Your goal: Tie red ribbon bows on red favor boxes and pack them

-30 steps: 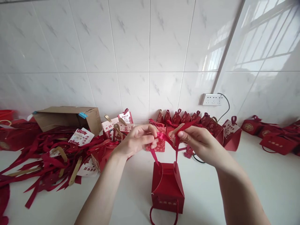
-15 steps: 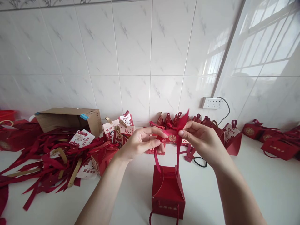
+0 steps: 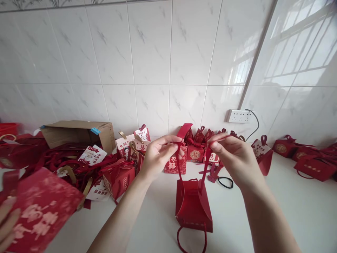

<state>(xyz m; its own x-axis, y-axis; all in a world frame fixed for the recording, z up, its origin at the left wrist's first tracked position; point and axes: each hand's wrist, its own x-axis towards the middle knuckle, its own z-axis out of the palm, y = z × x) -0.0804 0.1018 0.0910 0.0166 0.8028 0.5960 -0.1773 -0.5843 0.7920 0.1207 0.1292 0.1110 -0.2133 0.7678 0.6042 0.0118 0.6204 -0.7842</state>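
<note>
A small red box is seen at five o'clock from the view's centre, between the forearms. Its ribbons are pinched above it: the left ribbon by the left hand at eleven o'clock from the box, the right ribbon by the right hand at one o'clock. At eight o'clock, a red bag is held by another person's hand.

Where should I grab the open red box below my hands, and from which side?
Probably low on the red box, pressing in from the left and right: the curved top flaps stand apart, ribbon strands run up to the left hand and right hand, and the rope handle juts from the near face.
</note>
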